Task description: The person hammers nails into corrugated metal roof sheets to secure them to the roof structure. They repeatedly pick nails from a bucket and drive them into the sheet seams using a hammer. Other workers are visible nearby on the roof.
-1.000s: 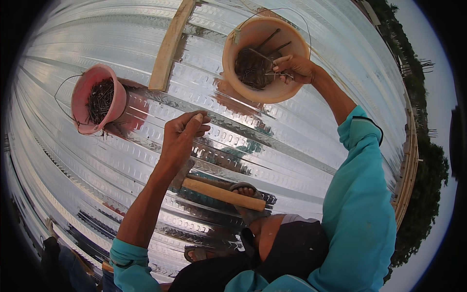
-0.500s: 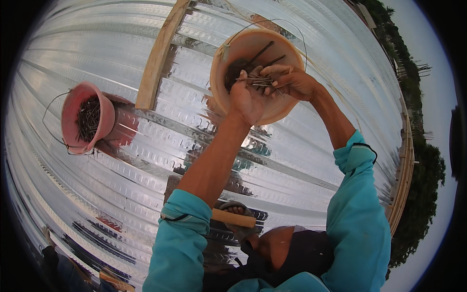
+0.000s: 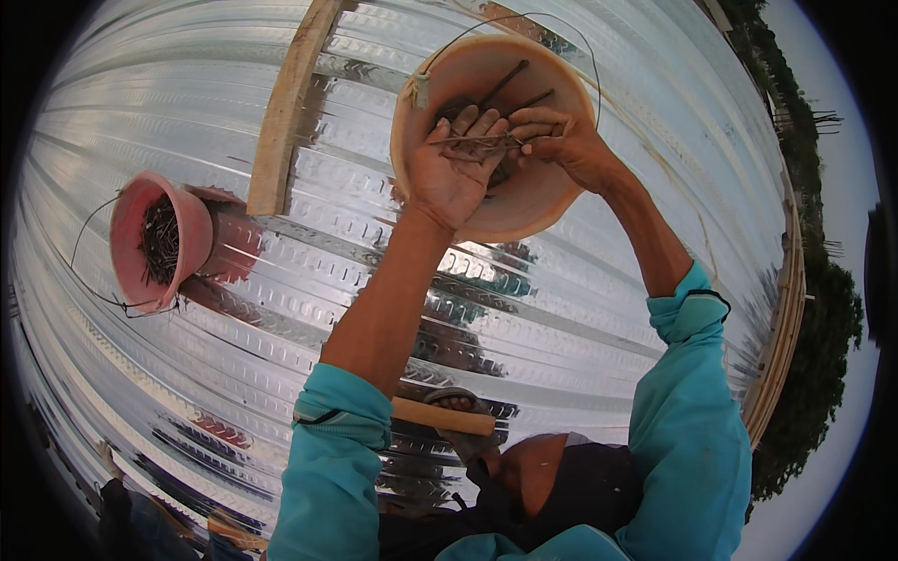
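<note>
step: gathering nails (image 3: pixel 472 140) over bucket (image 3: pixel 524 210) | left hand (image 3: pixel 449 173) cupped open, holding nails | right hand (image 3: pixel 561 140) pinching more (fingers together) | next: needs a firm grip

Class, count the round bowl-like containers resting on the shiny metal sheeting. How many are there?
2: an orange bowl at top centre under both hands, and a pink bowl of nails at left. Others may be hidden.

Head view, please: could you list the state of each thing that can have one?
Orange bucket: upright, holding long nails, wire handle lying over its rim.
Pink bucket: tipped, full of dark nails.
Left hand: palm open, nails lying across it.
Right hand: pinching those nails.
Wooden plank: lying flat on the corrugated metal decking.
</note>
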A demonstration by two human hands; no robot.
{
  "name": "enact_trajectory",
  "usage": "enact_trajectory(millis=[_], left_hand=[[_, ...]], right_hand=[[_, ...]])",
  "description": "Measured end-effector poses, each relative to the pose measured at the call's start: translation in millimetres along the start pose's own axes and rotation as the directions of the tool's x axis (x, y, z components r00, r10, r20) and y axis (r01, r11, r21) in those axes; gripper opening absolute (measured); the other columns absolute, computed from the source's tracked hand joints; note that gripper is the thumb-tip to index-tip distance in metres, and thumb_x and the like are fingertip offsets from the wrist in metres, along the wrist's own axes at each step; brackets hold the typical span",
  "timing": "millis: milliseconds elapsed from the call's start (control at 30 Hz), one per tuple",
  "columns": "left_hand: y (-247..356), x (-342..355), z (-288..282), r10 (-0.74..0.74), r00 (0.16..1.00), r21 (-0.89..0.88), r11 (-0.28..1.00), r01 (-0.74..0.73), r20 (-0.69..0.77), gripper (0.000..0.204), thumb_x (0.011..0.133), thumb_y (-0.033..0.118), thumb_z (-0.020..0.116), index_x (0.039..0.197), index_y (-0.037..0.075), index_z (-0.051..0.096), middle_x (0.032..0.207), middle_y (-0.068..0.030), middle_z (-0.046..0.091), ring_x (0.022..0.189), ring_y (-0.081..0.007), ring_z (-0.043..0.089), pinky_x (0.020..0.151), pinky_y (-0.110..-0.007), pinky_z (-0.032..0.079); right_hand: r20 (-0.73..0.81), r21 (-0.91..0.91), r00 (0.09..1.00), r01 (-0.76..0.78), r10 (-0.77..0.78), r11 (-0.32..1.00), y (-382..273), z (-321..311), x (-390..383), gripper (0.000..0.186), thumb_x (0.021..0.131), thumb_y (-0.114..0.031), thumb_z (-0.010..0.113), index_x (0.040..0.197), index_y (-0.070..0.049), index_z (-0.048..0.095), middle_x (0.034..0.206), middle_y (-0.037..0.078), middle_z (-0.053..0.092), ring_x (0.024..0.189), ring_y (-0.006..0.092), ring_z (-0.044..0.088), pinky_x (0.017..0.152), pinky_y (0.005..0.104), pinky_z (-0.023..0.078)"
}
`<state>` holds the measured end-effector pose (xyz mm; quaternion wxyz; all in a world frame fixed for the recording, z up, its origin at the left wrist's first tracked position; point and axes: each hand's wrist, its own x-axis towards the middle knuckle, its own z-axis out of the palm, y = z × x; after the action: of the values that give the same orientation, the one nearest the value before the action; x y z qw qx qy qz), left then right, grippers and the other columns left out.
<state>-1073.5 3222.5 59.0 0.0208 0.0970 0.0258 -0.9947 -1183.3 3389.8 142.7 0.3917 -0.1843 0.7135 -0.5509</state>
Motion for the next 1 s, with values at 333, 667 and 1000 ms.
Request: enact_trajectory(millis=[333, 667, 1000], left_hand=[[6, 0, -5, -0.040, 0.996, -0.006, 0.999, 0.041, 0.080, 0.040, 0.109, 0.030, 0.038, 0.131, 0.002, 0.057, 0.143, -0.0220, 0.056, 0.138, -0.0357, 0.050, 0.116, -0.050, 0.041], [13, 2, -6, -0.061, 0.978, 0.025, 0.998, 0.057, 0.201, 0.040, 0.109, 0.028, 0.041, 0.137, 0.003, 0.053, 0.140, -0.0157, 0.057, 0.127, -0.0288, 0.056, 0.099, -0.041, 0.048], [18, -13, -12, -0.153, 0.977, 0.186, 0.975, 0.124, 0.149, 0.048, 0.108, 0.039, 0.041, 0.146, 0.009, 0.044, 0.139, -0.0125, 0.056, 0.123, -0.0264, 0.056, 0.099, -0.045, 0.046]], right_hand=[[-0.083, -0.259, 0.993, 0.061, -0.085, 0.964, 1, -3, -3, 0.033, 0.089, 0.004, 0.065, 0.122, 0.006, 0.067, 0.108, 0.014, 0.074, 0.097, 0.0193, 0.071, 0.089, 0.0322, 0.058], [0.007, -0.802, 0.874, 0.295, -0.485, 0.519, -4, 54, 4, 0.018, 0.091, -0.020, 0.070, 0.104, -0.009, 0.076, 0.089, 0.012, 0.068, 0.086, 0.0320, 0.067, 0.081, 0.0431, 0.053], [-0.053, -0.765, 0.998, -0.012, -0.045, 0.644, -8, 72, 10, 0.017, 0.089, -0.020, 0.067, 0.096, -0.008, 0.076, 0.096, 0.014, 0.073, 0.089, 0.0292, 0.072, 0.081, 0.0415, 0.055]])
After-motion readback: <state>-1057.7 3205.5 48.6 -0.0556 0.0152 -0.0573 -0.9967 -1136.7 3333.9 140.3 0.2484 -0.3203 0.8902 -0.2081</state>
